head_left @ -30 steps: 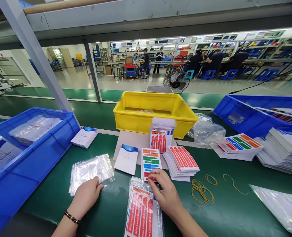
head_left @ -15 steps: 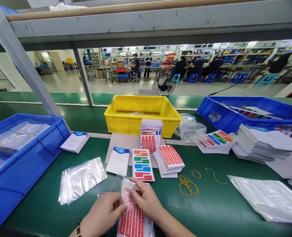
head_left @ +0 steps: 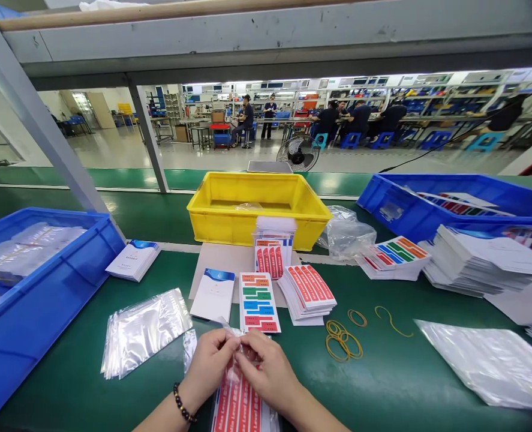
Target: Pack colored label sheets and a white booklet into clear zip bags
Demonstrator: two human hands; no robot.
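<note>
A clear plastic bag (head_left: 269,414) with red-striped label sheets in it lies at the bottom centre. My left hand (head_left: 212,360) pinches the bag's upper end from the left. Right beside it, my right hand (head_left: 266,366) grips the same end, the fingertips of both hands nearly touching. Just beyond the hands are a white booklet (head_left: 213,294), a multicoloured label sheet (head_left: 259,303) and a stack of red label sheets (head_left: 308,291). A pile of clear bags (head_left: 146,330) is to the left. The fingers partly hide the bag's top edge.
A yellow bin (head_left: 257,225) stands at the back centre, with blue bins at the left (head_left: 59,276) and right (head_left: 454,186). Rubber bands (head_left: 343,342) and more clear bags (head_left: 486,360) lie to the right. A metal post (head_left: 146,138) rises behind; people sit far off.
My left hand has moved up and right to the bag's upper end, beside my right hand. Both hands now pinch close together there. A strip of clear plastic shows left of my left hand.
</note>
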